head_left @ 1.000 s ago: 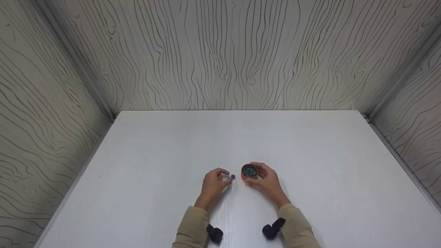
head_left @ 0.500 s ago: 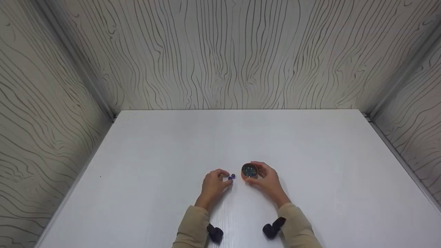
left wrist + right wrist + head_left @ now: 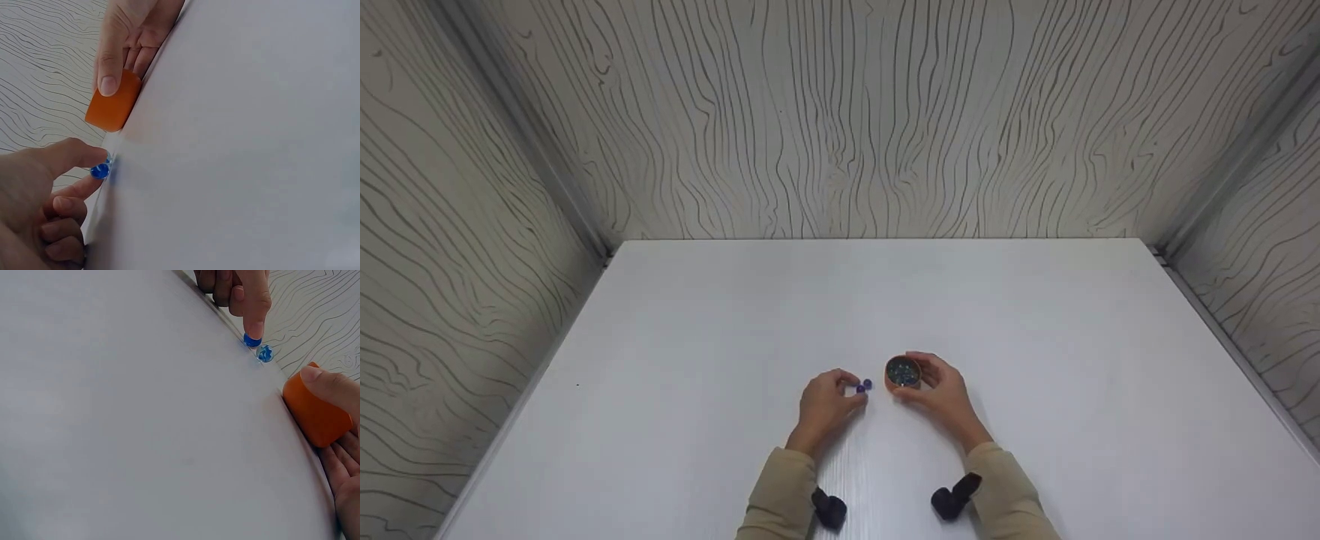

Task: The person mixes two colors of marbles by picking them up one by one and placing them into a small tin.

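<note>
My left hand [image 3: 825, 405] pinches a dark blue glass marble [image 3: 100, 171] between thumb and index finger, low over the white table. Just beyond the fingertips rests a clear marble [image 3: 265, 354] with a blue swirl. To the right stands a small round orange cup [image 3: 903, 373], with dark, glinting contents too small to make out. My right hand [image 3: 941, 394] grips this cup from its right side, thumb on the near wall and fingers round the back. In the right wrist view, the left thumb partly hides the dark blue marble.
The white table [image 3: 697, 315] reaches back to a panel wall [image 3: 840, 120] with a wood-grain pattern. Side walls rise at left and right. A black wrist camera [image 3: 829, 511] sits on the left sleeve, another black camera [image 3: 951, 503] on the right.
The dark blue marble at the left fingertips shows clearly now; a second ago it was mostly hidden. The left thumb has shifted slightly. The right hand and the cup stay in place.
</note>
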Motion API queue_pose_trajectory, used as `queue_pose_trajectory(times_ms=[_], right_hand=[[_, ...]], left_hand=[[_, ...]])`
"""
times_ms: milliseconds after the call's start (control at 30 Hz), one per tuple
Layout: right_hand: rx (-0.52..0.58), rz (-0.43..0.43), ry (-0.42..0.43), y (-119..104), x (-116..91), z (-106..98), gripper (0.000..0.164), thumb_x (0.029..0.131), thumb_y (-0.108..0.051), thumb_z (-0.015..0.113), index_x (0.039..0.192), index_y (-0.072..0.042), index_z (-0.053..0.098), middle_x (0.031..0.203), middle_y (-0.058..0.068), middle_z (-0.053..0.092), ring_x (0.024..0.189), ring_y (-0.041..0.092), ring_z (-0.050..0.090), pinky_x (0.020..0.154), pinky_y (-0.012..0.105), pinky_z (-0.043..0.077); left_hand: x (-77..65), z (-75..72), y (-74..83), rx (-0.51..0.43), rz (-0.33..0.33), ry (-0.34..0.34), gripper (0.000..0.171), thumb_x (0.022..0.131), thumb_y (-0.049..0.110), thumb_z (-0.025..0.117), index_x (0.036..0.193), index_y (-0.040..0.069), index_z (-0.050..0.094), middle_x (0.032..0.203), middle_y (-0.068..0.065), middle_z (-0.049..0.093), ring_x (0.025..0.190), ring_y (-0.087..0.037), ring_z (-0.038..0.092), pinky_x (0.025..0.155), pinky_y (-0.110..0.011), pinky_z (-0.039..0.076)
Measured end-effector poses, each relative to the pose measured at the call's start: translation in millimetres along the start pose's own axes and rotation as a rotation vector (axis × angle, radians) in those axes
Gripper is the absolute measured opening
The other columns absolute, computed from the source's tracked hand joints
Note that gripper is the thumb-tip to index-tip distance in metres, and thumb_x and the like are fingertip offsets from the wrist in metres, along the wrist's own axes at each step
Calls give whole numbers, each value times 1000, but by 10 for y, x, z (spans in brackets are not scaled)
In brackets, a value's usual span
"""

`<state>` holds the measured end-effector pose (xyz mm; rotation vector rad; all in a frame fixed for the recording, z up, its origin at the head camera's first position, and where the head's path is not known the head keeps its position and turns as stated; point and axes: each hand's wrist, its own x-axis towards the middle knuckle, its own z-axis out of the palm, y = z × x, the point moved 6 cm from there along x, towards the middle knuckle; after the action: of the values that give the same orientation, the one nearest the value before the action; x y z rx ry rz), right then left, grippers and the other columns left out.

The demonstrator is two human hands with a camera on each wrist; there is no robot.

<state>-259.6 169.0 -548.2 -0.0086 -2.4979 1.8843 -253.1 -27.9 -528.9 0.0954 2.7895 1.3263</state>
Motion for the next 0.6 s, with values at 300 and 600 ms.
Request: queue_pose_trajectory(times_ms=[300,600], right_hand=[[-9,13,7,-19,-18,5,59,72,-7,82,127,-4,58,133,17,59,131,33,53,108,38,41],[-9,5,0,-12,-4,-1,60,72,-11,83,126,-4,59,134,17,59,131,33,52,109,38,41]], left_hand=[[-6,10,-10,6,-38,6,19,78,17,76,93,8,71,84,-3,64,76,-12,50,72,-29,44],[-10,1,-2,17,-16,3,13,78,15,72,88,8,70,84,-3,66,76,-13,54,72,-30,46]])
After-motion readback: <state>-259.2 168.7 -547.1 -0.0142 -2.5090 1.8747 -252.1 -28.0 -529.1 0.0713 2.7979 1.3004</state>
